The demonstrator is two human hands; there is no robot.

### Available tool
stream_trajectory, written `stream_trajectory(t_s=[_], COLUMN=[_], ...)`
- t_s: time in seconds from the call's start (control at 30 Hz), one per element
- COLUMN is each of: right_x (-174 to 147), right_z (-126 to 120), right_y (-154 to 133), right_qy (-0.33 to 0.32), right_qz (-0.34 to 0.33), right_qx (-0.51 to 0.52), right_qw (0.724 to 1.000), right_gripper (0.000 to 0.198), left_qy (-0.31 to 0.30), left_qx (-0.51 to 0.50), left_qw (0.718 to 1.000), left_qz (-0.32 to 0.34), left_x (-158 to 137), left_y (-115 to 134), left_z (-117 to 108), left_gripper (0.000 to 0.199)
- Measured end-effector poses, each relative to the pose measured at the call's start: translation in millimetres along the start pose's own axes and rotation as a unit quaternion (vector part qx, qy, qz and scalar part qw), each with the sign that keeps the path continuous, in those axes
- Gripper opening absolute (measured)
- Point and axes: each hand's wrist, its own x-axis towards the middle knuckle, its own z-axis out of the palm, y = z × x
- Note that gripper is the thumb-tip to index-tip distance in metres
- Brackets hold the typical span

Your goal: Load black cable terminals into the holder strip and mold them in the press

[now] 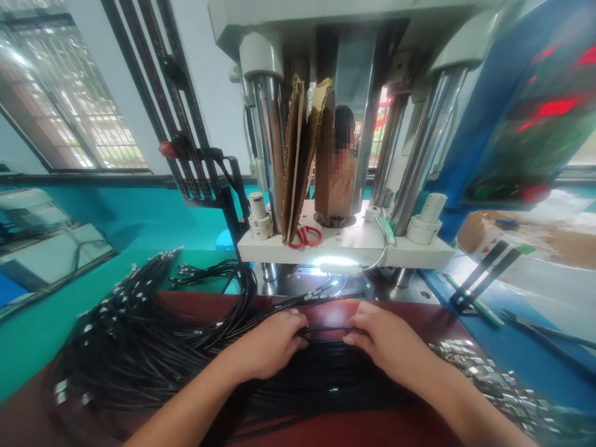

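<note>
Between my hands a thin black cable (328, 329) is stretched roughly level. The fingers of my left hand (277, 341) are closed round it on one side. My right hand (384, 335) pinches the same cable farther right, with thumb and fingers together. Just below lies a thick row of black cables (335, 379) on a dark red board. To the left spreads a big loose bundle of black cables (139, 347) with small silvery and white ends. More metal connector ends (493, 372) lie in rows at the right, beyond my right forearm.
A press (344, 248) with steel columns stands right ahead, a lit gap under its plate. Cardboard pieces (298, 167) and red-handled scissors (307, 236) rest on that plate. Pliers (549, 332) lie on the blue surface at right, near a cardboard box (484, 230).
</note>
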Motion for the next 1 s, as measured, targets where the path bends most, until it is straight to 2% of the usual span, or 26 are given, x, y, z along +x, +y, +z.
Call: stream_trajectory(t_s=[0.23, 0.47, 0.7, 0.87, 1.0], right_x=[0, -1, 2, 3, 2], right_z=[1, 6, 6, 10, 14], right_y=[0, -1, -3, -8, -7], right_qy=[0.013, 0.046, 0.024, 0.024, 0.041], right_qz=[-0.030, -0.016, -0.025, -0.030, -0.023], right_qx=[0.016, 0.022, 0.046, 0.035, 0.008], right_qw=[0.999, 0.999, 0.998, 0.999, 0.999], right_gripper=[0.022, 0.016, 0.021, 0.021, 0.019], left_qy=[0.031, 0.012, 0.035, 0.044, 0.029], left_qx=[-0.042, -0.044, -0.066, -0.062, -0.063], left_qw=[0.999, 0.999, 0.997, 0.997, 0.998], left_qz=[-0.001, -0.001, -0.007, -0.007, 0.004], left_x=[-1, -3, 1, 0, 0], left_y=[-5, -9, -6, -5, -4], left_z=[-1, -5, -3, -3, -4], left_gripper=[0.014, 0.025, 0.009, 0.008, 0.019])
